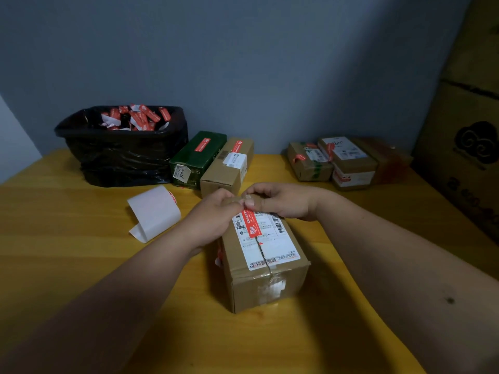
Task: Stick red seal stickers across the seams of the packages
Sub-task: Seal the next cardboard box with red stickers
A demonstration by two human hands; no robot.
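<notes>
Brown cardboard package (266, 268) lies lengthwise on the yellow wooden table (81, 265), near centre, one short end toward the camera. White shipping label (270, 244) covers its top, split along the lid seam. A red seal sticker (252, 224) lies over the label at the far end of the box. Left hand (213, 217) and right hand (283, 201) meet at that far end, fingers curled, thumbs and fingertips pinching together at the sticker's upper end (the exact contact is small and partly hidden). Left of the box, a roll of white backing paper (155, 211) with a loose tail. Behind it a bin lined with a black bag (121, 155), holding red and white sticker scraps. Beside the bin, a green box (198, 160) and a brown box (229, 166), each with a red sticker on top. Far right, a cluster of three more parcels (348, 163).
</notes>
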